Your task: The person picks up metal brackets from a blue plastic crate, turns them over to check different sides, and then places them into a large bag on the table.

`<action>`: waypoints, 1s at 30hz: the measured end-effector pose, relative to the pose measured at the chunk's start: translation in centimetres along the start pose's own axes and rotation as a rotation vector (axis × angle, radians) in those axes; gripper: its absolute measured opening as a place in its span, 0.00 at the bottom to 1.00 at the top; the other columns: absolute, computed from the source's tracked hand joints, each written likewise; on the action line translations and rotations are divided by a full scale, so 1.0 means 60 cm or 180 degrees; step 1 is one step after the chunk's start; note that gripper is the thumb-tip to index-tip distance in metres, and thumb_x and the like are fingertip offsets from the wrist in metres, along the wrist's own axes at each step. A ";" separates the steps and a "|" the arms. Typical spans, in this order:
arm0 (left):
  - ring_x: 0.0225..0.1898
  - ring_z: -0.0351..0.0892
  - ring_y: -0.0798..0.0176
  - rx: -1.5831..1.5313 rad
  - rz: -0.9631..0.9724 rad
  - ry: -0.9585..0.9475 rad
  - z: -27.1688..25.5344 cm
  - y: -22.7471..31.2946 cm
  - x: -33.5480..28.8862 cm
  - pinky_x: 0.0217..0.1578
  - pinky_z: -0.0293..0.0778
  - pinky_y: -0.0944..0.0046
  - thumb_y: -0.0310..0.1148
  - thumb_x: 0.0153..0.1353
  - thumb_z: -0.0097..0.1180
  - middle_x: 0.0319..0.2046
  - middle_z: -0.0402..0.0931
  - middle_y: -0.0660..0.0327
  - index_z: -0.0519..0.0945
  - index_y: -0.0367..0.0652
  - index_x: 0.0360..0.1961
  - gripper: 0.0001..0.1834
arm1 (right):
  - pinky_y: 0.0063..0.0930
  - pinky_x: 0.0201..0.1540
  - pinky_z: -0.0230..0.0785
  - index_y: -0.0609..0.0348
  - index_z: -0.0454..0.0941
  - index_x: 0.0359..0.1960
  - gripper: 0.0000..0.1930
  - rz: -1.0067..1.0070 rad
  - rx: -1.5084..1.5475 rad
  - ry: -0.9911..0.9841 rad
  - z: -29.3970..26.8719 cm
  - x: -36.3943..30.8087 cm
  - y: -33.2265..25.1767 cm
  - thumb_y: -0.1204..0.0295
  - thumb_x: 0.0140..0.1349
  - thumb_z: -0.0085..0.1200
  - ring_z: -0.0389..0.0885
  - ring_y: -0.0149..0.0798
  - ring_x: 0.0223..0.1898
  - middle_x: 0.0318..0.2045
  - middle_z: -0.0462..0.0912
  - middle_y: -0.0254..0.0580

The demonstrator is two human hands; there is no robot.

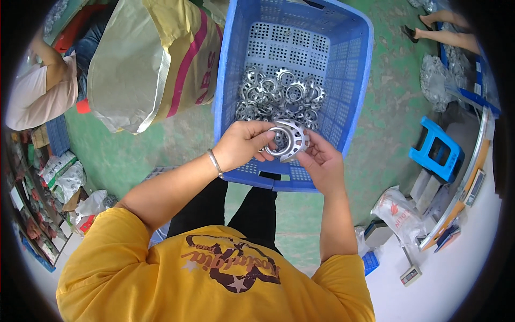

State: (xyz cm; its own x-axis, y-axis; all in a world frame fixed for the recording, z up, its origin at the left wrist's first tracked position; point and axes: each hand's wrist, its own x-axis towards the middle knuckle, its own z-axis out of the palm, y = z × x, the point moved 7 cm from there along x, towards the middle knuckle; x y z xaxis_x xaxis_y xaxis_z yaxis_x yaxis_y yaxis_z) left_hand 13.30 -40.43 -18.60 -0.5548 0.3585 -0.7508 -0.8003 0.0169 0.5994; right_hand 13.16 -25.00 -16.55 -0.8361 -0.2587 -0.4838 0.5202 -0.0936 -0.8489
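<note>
Between my two hands is a silver ring-shaped part with cut-out slots around its flared rim and a round hole in the middle. My left hand pinches its left edge between thumb and fingers. On the other side, my right hand grips the lower right edge, with the thumb below and fingers partly hidden behind. Both hands are over the near end of a blue plastic basket with perforated walls. Inside it lies a loose heap of similar silver ring parts.
A large yellow and white sack stands against the basket's left side. On the right are a blue plastic stool, a plastic bag and a workbench edge. Another person is at the far left; a person's bare legs show at upper right.
</note>
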 end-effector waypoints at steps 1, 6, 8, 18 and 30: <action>0.30 0.77 0.68 -0.0141 -0.0006 0.0024 -0.001 -0.003 -0.004 0.29 0.75 0.73 0.33 0.61 0.44 0.32 0.76 0.59 0.71 0.37 0.47 0.15 | 0.18 0.33 0.67 0.66 0.67 0.48 0.23 -0.0003 0.0059 0.0123 0.001 -0.002 0.000 0.78 0.49 0.56 0.72 0.28 0.34 0.38 0.74 0.38; 0.40 0.76 0.59 -0.1195 -0.0593 -0.0202 0.006 -0.018 -0.018 0.36 0.76 0.66 0.49 0.62 0.38 0.43 0.72 0.53 0.68 0.34 0.47 0.26 | 0.25 0.35 0.67 0.63 0.71 0.44 0.22 -0.0957 -0.1900 0.0105 0.027 -0.018 -0.075 0.80 0.41 0.55 0.73 0.39 0.35 0.37 0.73 0.42; 0.42 0.75 0.55 -0.1589 -0.0589 -0.0494 0.017 -0.004 -0.025 0.38 0.75 0.63 0.53 0.61 0.35 0.44 0.70 0.51 0.64 0.34 0.50 0.30 | 0.29 0.37 0.66 0.62 0.72 0.42 0.22 -0.1295 -0.2342 0.0109 0.034 -0.025 -0.090 0.81 0.40 0.55 0.72 0.42 0.36 0.37 0.73 0.43; 0.48 0.70 0.57 -0.2130 0.0145 -0.0853 0.018 0.024 -0.034 0.46 0.72 0.58 0.30 0.61 0.41 0.48 0.65 0.51 0.54 0.35 0.57 0.23 | 0.24 0.37 0.66 0.63 0.63 0.50 0.22 -0.0993 -0.0888 0.0657 0.031 -0.025 -0.054 0.79 0.50 0.49 0.72 0.34 0.38 0.37 0.73 0.40; 0.55 0.62 0.60 -0.0794 0.1642 -0.0590 0.009 0.070 -0.069 0.45 0.68 0.70 0.13 0.49 0.48 0.57 0.55 0.52 0.49 0.39 0.60 0.37 | 0.19 0.34 0.69 0.64 0.62 0.49 0.20 -0.0425 0.0108 -0.0105 0.051 -0.019 -0.027 0.74 0.56 0.50 0.75 0.32 0.36 0.38 0.74 0.44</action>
State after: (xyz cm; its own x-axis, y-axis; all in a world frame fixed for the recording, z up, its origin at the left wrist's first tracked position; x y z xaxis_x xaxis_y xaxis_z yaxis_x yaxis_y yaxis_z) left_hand 12.36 -41.34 -12.82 -0.8547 0.4192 -0.3061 -0.4800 -0.4139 0.7735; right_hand 13.79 -27.48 -14.00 -0.8923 -0.2731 -0.3594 0.4109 -0.1616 -0.8973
